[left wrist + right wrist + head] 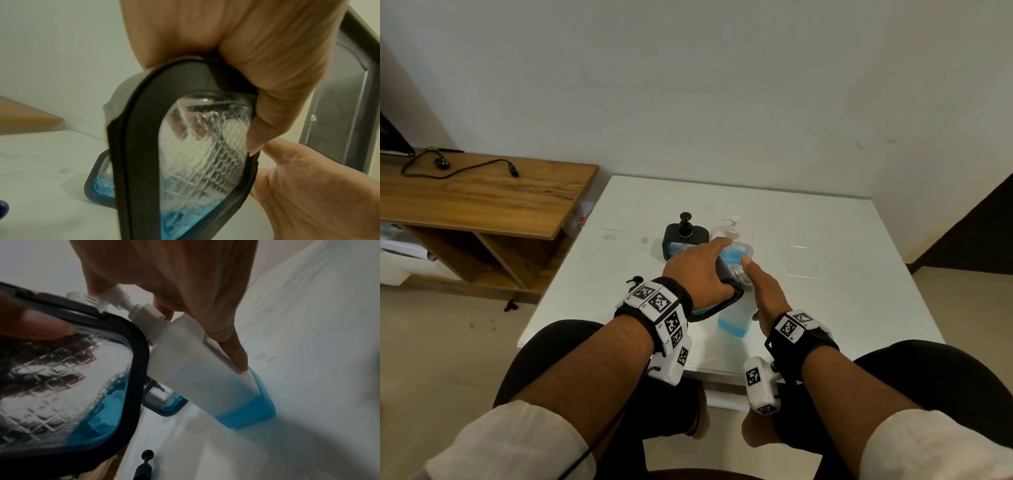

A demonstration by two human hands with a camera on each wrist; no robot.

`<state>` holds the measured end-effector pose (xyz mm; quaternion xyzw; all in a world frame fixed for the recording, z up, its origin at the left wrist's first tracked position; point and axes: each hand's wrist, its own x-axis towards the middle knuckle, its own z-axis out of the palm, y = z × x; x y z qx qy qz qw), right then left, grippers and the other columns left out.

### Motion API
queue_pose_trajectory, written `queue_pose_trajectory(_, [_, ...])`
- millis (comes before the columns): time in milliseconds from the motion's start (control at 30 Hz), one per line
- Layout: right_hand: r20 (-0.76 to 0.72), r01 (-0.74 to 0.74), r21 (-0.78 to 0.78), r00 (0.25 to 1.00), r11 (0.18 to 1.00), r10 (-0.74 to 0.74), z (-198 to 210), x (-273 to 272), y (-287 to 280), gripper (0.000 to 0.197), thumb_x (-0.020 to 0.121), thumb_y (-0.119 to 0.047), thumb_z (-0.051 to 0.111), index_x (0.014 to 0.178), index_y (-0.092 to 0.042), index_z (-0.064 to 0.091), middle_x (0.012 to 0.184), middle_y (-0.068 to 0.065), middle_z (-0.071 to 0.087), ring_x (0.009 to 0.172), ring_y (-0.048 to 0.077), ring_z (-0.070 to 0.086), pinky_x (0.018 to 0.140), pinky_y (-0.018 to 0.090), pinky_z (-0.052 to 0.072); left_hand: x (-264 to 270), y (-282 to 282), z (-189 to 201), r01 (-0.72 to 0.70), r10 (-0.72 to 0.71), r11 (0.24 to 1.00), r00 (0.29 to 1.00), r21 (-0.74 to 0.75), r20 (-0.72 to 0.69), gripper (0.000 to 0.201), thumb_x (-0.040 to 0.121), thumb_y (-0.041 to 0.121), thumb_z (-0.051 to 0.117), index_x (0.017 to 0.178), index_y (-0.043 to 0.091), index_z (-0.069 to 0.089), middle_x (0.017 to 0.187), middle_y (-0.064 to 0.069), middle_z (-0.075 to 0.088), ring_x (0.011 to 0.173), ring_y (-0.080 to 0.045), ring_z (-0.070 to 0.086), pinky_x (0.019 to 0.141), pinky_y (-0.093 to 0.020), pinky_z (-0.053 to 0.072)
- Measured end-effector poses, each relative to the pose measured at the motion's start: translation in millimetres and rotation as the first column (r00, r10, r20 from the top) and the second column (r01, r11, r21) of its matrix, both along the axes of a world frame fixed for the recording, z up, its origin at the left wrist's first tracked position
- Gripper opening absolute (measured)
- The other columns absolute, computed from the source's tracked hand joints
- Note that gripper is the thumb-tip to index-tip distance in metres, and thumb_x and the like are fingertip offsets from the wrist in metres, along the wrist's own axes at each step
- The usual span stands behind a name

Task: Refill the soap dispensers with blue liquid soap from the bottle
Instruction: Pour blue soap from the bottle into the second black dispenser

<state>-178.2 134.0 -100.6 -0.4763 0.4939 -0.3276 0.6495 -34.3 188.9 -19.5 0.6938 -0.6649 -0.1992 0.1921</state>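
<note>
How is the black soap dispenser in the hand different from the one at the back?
The held dispenser is tilted in the left hand; the back dispenser stands upright on the table. The back dispenser has a black pump; the held dispenser shows none. Both have black frames and little blue soap.

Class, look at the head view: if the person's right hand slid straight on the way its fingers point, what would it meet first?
Probably the white pump bottle at the back. The right hand already holds the blue soap bottle, fingers pointing away over the table. Depth is unclear; it might pass beside it.
</note>
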Motion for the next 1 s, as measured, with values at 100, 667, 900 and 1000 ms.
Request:
queue_pose_trajectory(100, [-0.014,-0.029,0.039,0.999,0.999,0.03,3,-3,0,0.049,0.09,-0.072,0.044,0.103,-0.036,0.074,0.102,0.0,0.077,0.099,0.023,0.072,0.09,0.045,0.054,-2,-1,1,0.009,-0.009,1.0,1.0,-0.016,0.002,0.075,0.076,0.038,0.069,0.143,0.031,0.035,0.121,0.005,0.062,0.107,-0.016,0.059,0.083,-0.024,0.043])
queue_pose_trajectory(667, [0.059,-0.027,0.061,0.998,0.998,0.024,14,-3,5,0.039,0.101,-0.055,0.039,0.105,-0.032,0.07,0.094,-0.007,0.078,0.081,0.007,0.073,0.066,0.026,0.052,-1,-3,-3,-0.009,0.009,1.0,1.0,-0.006,0.01,0.076,0.075,0.04,0.069,0.142,0.031,0.035,0.12,0.005,0.063,0.106,-0.017,0.059,0.084,-0.026,0.044])
queue_pose_trajectory(900, [0.011,0.008,0.03,1.0,1.0,-0.008,19,0,8,0.035,0.1,-0.053,0.042,0.099,-0.033,0.071,0.091,-0.007,0.077,0.085,0.011,0.07,0.068,0.026,0.046,0,-5,-4,-0.025,0.025,1.0,0.999,0.017,-0.032,0.075,0.075,0.039,0.068,0.141,0.032,0.035,0.119,0.006,0.063,0.104,-0.015,0.06,0.085,-0.025,0.045])
queue_pose_trajectory(1000, [-0.002,0.04,0.007,0.999,0.999,-0.04,16,3,10,0.037,0.1,-0.055,0.042,0.099,-0.034,0.072,0.092,-0.007,0.077,0.084,0.011,0.07,0.068,0.027,0.047,1,-5,-5,-0.031,0.032,0.999,0.999,0.022,-0.04,0.075,0.075,0.039,0.069,0.142,0.032,0.035,0.121,0.006,0.062,0.107,-0.015,0.059,0.09,-0.029,0.047])
